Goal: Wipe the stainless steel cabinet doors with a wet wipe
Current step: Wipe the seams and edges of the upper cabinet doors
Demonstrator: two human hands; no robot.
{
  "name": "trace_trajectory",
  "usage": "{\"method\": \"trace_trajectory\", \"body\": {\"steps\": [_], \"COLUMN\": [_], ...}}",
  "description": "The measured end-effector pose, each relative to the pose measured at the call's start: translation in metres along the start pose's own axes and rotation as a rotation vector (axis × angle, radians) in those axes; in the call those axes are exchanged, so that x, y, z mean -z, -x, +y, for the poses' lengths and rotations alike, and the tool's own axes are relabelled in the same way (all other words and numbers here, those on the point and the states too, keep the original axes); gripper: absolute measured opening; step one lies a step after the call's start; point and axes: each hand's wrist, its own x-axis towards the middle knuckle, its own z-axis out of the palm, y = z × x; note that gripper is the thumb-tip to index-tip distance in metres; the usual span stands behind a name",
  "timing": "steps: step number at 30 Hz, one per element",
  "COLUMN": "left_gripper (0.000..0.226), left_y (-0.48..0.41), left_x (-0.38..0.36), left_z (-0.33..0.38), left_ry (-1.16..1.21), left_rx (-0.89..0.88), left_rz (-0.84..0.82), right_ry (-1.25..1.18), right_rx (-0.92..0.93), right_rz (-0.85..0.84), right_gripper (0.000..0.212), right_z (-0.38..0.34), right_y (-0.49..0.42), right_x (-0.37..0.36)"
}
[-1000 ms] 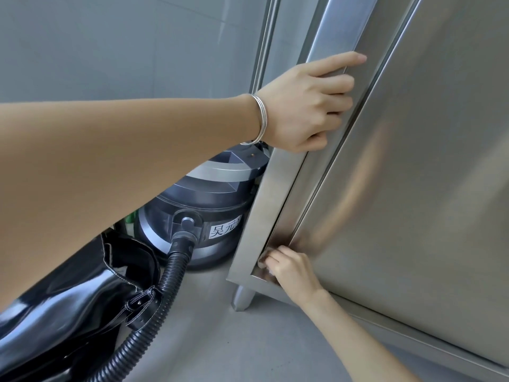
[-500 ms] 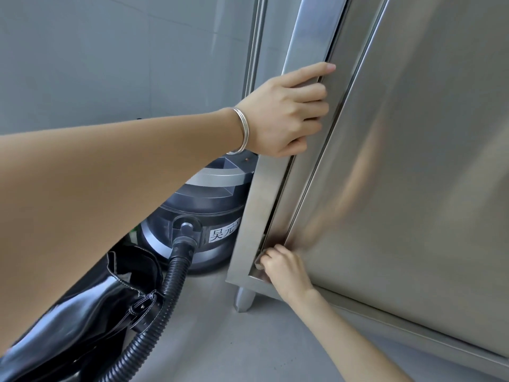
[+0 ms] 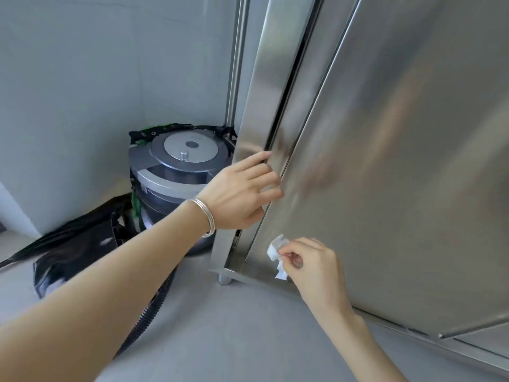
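Note:
A brushed stainless steel cabinet door [image 3: 399, 161] fills the right side of the view, with the cabinet's frame post [image 3: 264, 92] at its left edge. My left hand [image 3: 242, 191], a silver bangle on its wrist, rests on the door's left edge with fingers curled around it. My right hand [image 3: 311, 266] pinches a small crumpled white wet wipe [image 3: 276, 252] in front of the door's lower left corner. Whether the wipe touches the steel cannot be told.
A grey round vacuum cleaner [image 3: 179, 166] stands in the corner left of the cabinet, its black ribbed hose [image 3: 148, 312] running over the grey floor. A black shiny bag [image 3: 74, 249] lies beside it. The cabinet's foot [image 3: 224, 279] stands on the floor.
My left hand slid down the door's edge. My right hand drew out of the bottom corner of the frame, and the white wipe now shows between its fingers. The view pulled back.

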Motion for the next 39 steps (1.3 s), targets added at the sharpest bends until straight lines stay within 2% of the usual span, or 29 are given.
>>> {"method": "trace_trajectory", "body": {"steps": [4, 10, 16, 21, 26, 31, 35, 39], "left_gripper": [0.038, 0.037, 0.042, 0.045, 0.046, 0.046, 0.045, 0.045], "left_y": [-0.024, -0.090, -0.182, -0.249, -0.284, -0.328, -0.373, -0.421], "left_x": [0.071, 0.207, 0.340, 0.418, 0.447, 0.448, 0.437, 0.426], "left_z": [0.028, 0.019, 0.005, 0.011, 0.034, 0.066, 0.112, 0.175], "left_ry": [0.220, 0.299, 0.327, 0.409, 0.419, 0.400, 0.383, 0.337], "left_rx": [0.292, 0.430, 0.338, 0.219, 0.024, -0.054, -0.045, 0.045], "left_rz": [-0.082, -0.123, -0.209, -0.255, -0.266, -0.224, -0.204, -0.211], "right_ry": [-0.011, -0.012, -0.016, 0.041, 0.050, 0.067, 0.075, 0.047], "right_rx": [-0.083, -0.167, -0.268, -0.351, -0.412, -0.440, -0.437, -0.405], "right_rz": [0.023, 0.077, 0.182, 0.192, 0.272, 0.301, 0.288, 0.230], "right_gripper": [0.027, 0.030, 0.029, 0.024, 0.022, 0.020, 0.019, 0.022], "right_z": [-0.034, -0.084, -0.125, -0.154, -0.152, -0.114, -0.060, 0.001], "right_y": [-0.008, -0.035, -0.062, -0.068, -0.057, -0.032, -0.003, 0.026], "right_x": [0.103, 0.267, 0.428, 0.526, 0.591, 0.634, 0.665, 0.707]}}
